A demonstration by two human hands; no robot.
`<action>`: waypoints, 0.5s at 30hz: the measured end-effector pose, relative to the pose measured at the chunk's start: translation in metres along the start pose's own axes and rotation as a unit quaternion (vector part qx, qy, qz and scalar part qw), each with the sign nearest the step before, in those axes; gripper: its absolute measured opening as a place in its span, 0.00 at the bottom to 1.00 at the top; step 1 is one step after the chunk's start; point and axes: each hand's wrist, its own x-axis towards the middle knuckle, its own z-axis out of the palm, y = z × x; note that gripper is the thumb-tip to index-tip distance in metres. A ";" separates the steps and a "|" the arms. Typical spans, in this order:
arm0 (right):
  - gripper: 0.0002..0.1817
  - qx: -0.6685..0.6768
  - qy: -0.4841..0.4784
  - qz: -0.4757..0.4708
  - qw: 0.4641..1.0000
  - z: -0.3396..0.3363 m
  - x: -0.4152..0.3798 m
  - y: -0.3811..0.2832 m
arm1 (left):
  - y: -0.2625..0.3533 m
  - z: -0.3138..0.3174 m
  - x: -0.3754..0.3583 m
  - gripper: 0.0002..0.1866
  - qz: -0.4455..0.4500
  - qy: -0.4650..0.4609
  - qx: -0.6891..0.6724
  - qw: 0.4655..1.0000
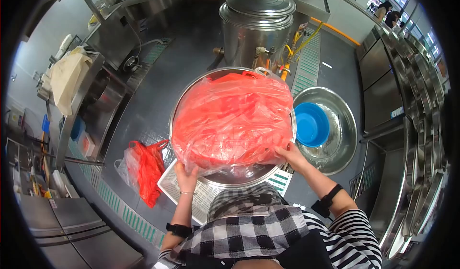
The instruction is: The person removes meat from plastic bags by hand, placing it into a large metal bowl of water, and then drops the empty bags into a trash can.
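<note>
A wide metal basin (239,179) in front of me is mostly covered by red and clear plastic bags (232,120), spread in a wrinkled layer that reaches over its far rim. Whatever lies beneath the plastic is hidden. My left hand (186,177) is closed on the near left edge of the plastic, by the rim. On the near right, my right hand (291,157) pinches the same plastic edge. Under the basin a white perforated crate (173,185) shows partly.
A large lidded steel pot (256,29) stands beyond the basin, with yellow gas hoses (290,49) beside it. To the right, a wide metal tub (335,161) holds a blue basin (311,124). Crumpled red bags (146,171) lie on the floor at left. Steel shelving (424,120) lines the right.
</note>
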 end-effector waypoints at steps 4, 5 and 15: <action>0.24 0.011 0.155 0.060 0.986 0.010 0.011 0.005 | -0.012 0.013 0.006 0.21 -0.017 0.026 -0.052 0.998; 0.22 0.030 0.192 0.090 0.977 0.011 0.011 0.006 | -0.007 0.014 0.007 0.18 -0.054 0.034 -0.205 0.977; 0.14 0.034 0.170 -0.050 0.984 0.024 -0.021 -0.098 | 0.120 -0.060 0.064 0.10 -0.077 -0.016 -0.562 0.823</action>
